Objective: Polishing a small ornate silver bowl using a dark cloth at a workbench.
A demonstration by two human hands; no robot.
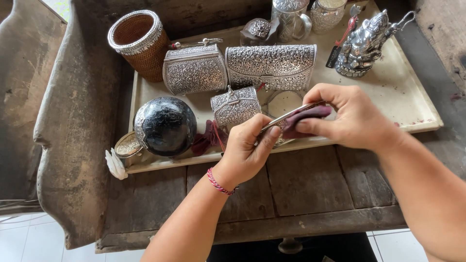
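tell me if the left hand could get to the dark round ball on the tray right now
Probably not at once: the left hand pinches one end of a thin silver piece. The dark ball lies close beside it with nothing between, so once freed the way looks open.

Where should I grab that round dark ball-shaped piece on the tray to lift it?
Cup the dark ball from above with the hands spread over both sides. It is smooth and round with no handle showing, only a silver fitting at its left edge. The left side is the freer one; the small silver purse sits near its right.
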